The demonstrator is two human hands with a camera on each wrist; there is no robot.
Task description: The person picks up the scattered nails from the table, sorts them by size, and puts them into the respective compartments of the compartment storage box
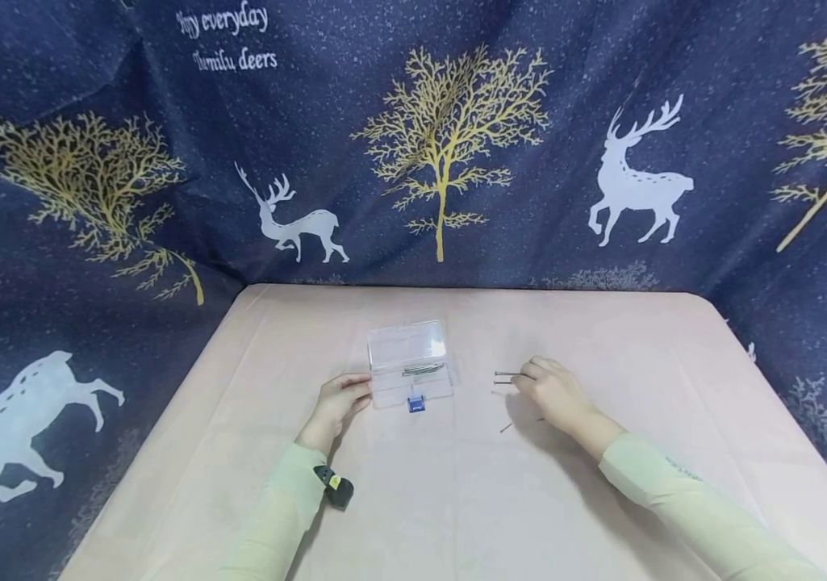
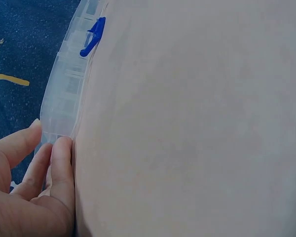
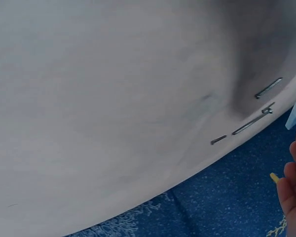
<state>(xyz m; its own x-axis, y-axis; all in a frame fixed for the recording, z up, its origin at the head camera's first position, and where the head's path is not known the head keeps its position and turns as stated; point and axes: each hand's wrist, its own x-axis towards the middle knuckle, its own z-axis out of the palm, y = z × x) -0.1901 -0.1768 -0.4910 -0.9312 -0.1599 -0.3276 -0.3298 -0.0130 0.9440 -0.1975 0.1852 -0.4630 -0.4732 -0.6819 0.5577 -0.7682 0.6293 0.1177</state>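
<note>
Two nails (image 1: 507, 374) jut from your right hand (image 1: 553, 394), pinched at one end, likely to leave the rest free; near them on the table (image 1: 457, 500) sits an open clear box (image 1: 391, 396), gripped by your left hand (image 1: 342, 399), probably for steadiness. Loose nails (image 1: 506, 428) lie closer to you.

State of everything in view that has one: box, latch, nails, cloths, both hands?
Clear box: upright on the table, open
Lid: raised, tilted back
Blue latch: unfastened
Nails in the box: lying on their sides
Held nails: pinched, ends sticking out
Loose nails: lying on the table
Tablecloth: spread, faintly creased
Backdrop: hanging, creased
Left hand: holding box's left end
Right hand: pinching nails
</note>
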